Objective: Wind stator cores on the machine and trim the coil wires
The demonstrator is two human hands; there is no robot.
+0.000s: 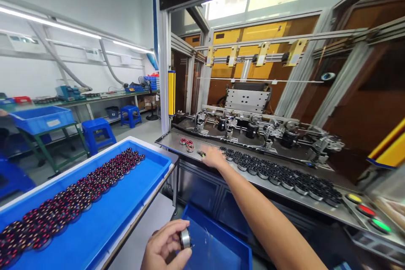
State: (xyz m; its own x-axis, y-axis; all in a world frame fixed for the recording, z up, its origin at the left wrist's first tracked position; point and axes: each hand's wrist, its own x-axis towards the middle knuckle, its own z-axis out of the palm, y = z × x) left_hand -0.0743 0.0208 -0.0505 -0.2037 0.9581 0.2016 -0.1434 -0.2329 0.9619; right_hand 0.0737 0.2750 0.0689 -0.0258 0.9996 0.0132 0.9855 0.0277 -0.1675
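My left hand is low in the middle of the view, thumb and fingers closed around a short round motor part with a silvery metal rim. Out over the metal bench reaches my right hand, its fingers smeared by motion. Just left of those fingers lies a small dark item, too blurred to name. Further left on the bench are a few red-wound motor cores. To the right of my right hand, several black round motor parts with silver rims sit in packed rows.
A blue tray on the left holds many red-and-black wound cores. An empty-looking blue bin stands below the bench. Behind is a machine with fixtures. Yellow, red and green buttons are at right; blue stools stand behind left.
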